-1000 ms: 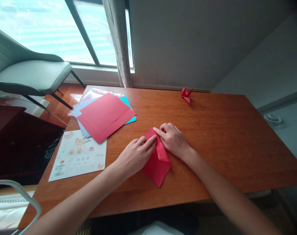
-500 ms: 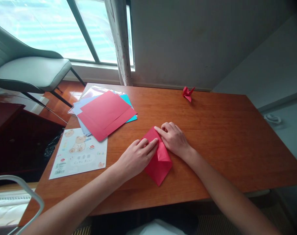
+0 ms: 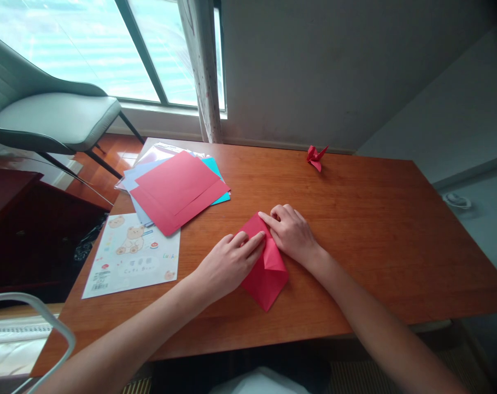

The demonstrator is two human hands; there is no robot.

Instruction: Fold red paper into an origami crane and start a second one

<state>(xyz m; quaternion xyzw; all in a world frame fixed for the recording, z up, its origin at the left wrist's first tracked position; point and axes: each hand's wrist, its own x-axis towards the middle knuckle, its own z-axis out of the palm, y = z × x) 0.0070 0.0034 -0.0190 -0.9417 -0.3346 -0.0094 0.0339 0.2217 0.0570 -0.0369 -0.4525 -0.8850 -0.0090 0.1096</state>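
Note:
A folded piece of red origami paper (image 3: 268,284) lies on the wooden table (image 3: 375,230) in front of me, one corner pointing toward me. My left hand (image 3: 232,260) rests over its left side, fingers together and pressing the paper's middle. At the far corner, my right hand (image 3: 291,232) has its fingers curled, with the thumb and a fingertip on the paper's upper right edge. Part of the sheet is hidden under the left hand. A finished red paper crane (image 3: 315,157) stands near the table's back edge.
Left of my hands lies a stack of red sheets (image 3: 178,189) over blue and pale ones. A white cover sheet with bear drawings (image 3: 137,262) sits nearer me. Beyond the table's left side are a grey chair (image 3: 55,117) and a white curved tube (image 3: 63,328).
Both hands stay in the same place on the red paper, and its folds look the same. Only the camera view has shifted very slightly.

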